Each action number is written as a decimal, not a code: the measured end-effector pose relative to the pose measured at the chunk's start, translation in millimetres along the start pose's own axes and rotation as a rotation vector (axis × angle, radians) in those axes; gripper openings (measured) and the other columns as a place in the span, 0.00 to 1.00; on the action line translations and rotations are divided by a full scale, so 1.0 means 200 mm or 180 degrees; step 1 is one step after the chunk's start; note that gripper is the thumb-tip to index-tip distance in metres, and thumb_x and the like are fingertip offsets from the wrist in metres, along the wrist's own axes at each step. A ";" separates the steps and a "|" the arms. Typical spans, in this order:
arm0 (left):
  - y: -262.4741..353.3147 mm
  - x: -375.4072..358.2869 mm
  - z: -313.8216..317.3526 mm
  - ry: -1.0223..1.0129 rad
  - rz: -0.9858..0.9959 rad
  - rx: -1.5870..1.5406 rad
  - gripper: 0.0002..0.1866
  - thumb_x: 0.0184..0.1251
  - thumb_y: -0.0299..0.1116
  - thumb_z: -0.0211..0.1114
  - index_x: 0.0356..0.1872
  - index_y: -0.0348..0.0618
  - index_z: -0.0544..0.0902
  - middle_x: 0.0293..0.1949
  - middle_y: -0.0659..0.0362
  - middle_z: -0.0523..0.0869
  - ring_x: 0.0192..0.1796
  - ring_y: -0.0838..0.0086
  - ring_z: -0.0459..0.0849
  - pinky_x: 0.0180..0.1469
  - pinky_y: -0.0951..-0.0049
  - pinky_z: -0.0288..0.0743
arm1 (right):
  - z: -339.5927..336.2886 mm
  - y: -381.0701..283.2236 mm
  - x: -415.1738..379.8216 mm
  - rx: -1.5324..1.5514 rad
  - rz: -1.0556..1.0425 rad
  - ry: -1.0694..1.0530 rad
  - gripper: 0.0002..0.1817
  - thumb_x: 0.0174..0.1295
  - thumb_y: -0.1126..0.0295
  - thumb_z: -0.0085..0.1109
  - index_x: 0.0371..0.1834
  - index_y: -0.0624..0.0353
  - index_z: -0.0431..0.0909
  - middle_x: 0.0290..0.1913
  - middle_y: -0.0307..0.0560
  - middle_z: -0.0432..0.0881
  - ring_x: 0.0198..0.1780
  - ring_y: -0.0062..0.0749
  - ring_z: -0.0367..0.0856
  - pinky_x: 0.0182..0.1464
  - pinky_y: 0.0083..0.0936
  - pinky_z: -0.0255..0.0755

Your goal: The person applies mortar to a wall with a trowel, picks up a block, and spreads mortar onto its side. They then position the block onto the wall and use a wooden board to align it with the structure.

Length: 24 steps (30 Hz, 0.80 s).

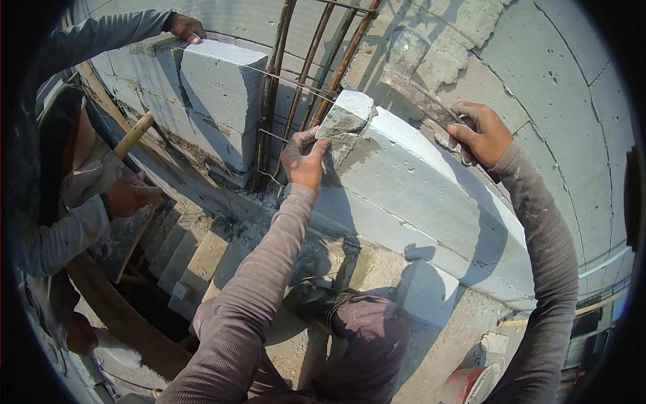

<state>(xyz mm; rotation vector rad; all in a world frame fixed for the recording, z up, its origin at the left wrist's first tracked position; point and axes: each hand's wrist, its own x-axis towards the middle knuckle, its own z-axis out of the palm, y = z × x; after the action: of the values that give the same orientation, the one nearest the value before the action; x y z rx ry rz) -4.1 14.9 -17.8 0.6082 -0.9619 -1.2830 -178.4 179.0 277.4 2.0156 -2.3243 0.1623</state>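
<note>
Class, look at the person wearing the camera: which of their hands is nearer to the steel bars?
The left. The left hand holds the small block, close beside the steel bars; the right hand is farther off, gripping a tool.

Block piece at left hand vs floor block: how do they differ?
Block piece is smaller; floor block is larger.
Piece sits at the wall's end, gripped by the left hand; floor block rests on the ground, untouched.
Piece carries grey mortar smears; floor block looks clean.
Shared: pale block material.
</note>
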 end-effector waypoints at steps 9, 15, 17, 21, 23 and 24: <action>0.01 0.00 -0.02 -0.0205 -0.0052 -0.0099 0.14 0.67 0.24 0.73 0.52 0.35 0.83 0.45 0.60 0.88 0.44 0.80 0.84 0.50 0.79 0.76 | 0.05 -0.10 0.02 -0.0298 -0.0275 -0.0217 0.23 0.67 0.62 0.65 0.59 0.70 0.82 0.49 0.63 0.87 0.53 0.50 0.86 0.61 0.40 0.77; 0.02 0.00 -0.02 -0.0245 -0.0055 -0.0086 0.13 0.67 0.25 0.73 0.51 0.35 0.84 0.46 0.58 0.89 0.46 0.78 0.85 0.52 0.77 0.77 | 0.06 -0.08 0.01 -0.0149 -0.0266 -0.0315 0.24 0.67 0.62 0.66 0.60 0.70 0.82 0.56 0.66 0.85 0.60 0.53 0.83 0.68 0.39 0.73; 0.00 0.01 -0.03 -0.0216 -0.0039 -0.0039 0.13 0.66 0.24 0.73 0.50 0.35 0.85 0.46 0.56 0.90 0.46 0.77 0.85 0.53 0.75 0.79 | 0.06 -0.10 -0.01 -0.0432 -0.0383 -0.0188 0.24 0.67 0.63 0.66 0.60 0.70 0.82 0.56 0.66 0.85 0.60 0.53 0.83 0.67 0.40 0.73; -0.02 0.02 -0.03 -0.0292 0.0096 -0.0152 0.13 0.67 0.24 0.73 0.51 0.35 0.85 0.46 0.57 0.90 0.46 0.77 0.86 0.52 0.76 0.79 | 0.08 -0.11 -0.03 -0.0299 -0.0275 -0.0072 0.23 0.67 0.63 0.66 0.60 0.70 0.82 0.57 0.66 0.85 0.60 0.54 0.83 0.67 0.40 0.74; -0.03 0.02 -0.03 -0.0316 0.0121 -0.0184 0.13 0.67 0.24 0.73 0.51 0.35 0.85 0.46 0.57 0.90 0.46 0.77 0.86 0.52 0.76 0.80 | 0.09 -0.10 -0.03 -0.0438 -0.0538 0.0185 0.23 0.67 0.64 0.65 0.59 0.71 0.82 0.54 0.67 0.86 0.56 0.53 0.85 0.63 0.40 0.76; -0.02 0.02 -0.03 -0.0318 0.0119 -0.0203 0.13 0.67 0.24 0.73 0.51 0.35 0.85 0.46 0.57 0.90 0.46 0.77 0.86 0.52 0.76 0.80 | 0.08 -0.10 -0.04 -0.0427 -0.0529 0.0184 0.23 0.67 0.64 0.65 0.59 0.71 0.82 0.54 0.67 0.86 0.56 0.53 0.85 0.63 0.40 0.76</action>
<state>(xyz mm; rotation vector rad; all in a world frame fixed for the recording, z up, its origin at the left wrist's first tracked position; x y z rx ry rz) -1.8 10.2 -23.5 0.4783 -1.0061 -1.3156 -156.6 181.6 260.5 2.0956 -2.0629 0.0539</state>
